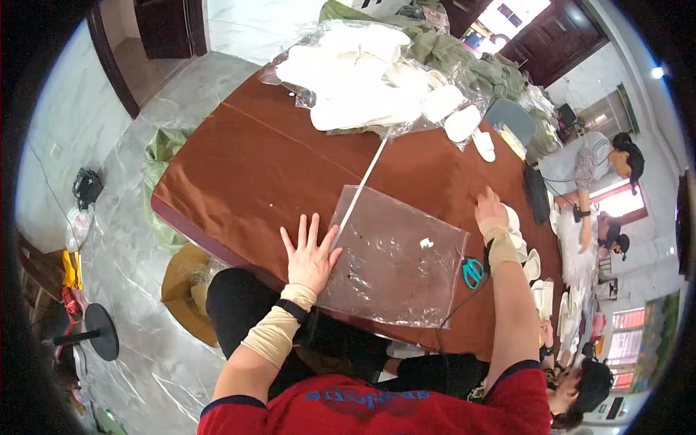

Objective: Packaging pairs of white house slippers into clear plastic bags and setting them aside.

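My left hand (312,261) lies flat with its fingers spread on the brown cloth, beside the left edge of a clear plastic bag (399,254). A thin white strip (371,168) runs from the far pile down to this hand's fingertips, over the bag's left edge. My right hand (493,212) is stretched out over the cloth to the right of the bag, fingers extended, with nothing seen in it. White slippers (514,230) lie just right of that hand, partly hidden by my wrist. Teal-handled scissors (473,272) rest at the bag's right edge.
A heap of white slippers in clear plastic (362,80) covers the table's far end. Green sacks (457,58) stand behind it. More slippers line the right side, where other people (598,163) work. A brown container (190,293) stands on the floor at left.
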A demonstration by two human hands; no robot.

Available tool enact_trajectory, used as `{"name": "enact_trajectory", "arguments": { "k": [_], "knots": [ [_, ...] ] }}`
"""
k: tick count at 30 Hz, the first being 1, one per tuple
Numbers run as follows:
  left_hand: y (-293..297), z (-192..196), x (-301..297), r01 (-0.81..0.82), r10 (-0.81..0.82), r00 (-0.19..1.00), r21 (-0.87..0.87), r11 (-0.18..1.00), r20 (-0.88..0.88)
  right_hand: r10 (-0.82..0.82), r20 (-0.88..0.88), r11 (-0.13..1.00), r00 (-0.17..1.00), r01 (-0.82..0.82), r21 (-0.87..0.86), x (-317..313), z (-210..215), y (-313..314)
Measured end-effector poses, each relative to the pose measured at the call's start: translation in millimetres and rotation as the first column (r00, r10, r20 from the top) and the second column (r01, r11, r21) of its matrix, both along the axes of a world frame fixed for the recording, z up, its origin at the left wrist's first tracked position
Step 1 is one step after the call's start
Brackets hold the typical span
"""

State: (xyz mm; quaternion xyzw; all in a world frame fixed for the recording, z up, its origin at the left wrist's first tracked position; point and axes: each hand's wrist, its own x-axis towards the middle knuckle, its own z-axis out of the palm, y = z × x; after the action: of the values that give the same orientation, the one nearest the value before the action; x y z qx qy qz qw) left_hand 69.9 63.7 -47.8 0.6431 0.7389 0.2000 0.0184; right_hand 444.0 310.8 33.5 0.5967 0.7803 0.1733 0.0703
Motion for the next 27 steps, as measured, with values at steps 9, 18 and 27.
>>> {"name": "enact_trajectory", "arguments": {
  "k": [9, 18, 27],
  "knots": [
    [2, 0, -6, 0.014, -0.011, 0.995, -0.032, 0.999, 0.095, 0.477, -0.523, 0.821, 0.706, -0.570, -0.022, -296, 30, 60],
    [9, -1, -1, 0.020, -0.022, 0.990, 0.019, 1.000, 0.137, 0.451, -0.181, 0.890, 0.874, -0.426, 0.163, -294, -1, 108],
    [7, -9, 3, 0.025, -0.034, 0.994, 0.088, 0.996, 0.102, 0.625, -0.495, 0.753, 0.604, -0.634, 0.177, -231, 175, 66]
  ]
}}
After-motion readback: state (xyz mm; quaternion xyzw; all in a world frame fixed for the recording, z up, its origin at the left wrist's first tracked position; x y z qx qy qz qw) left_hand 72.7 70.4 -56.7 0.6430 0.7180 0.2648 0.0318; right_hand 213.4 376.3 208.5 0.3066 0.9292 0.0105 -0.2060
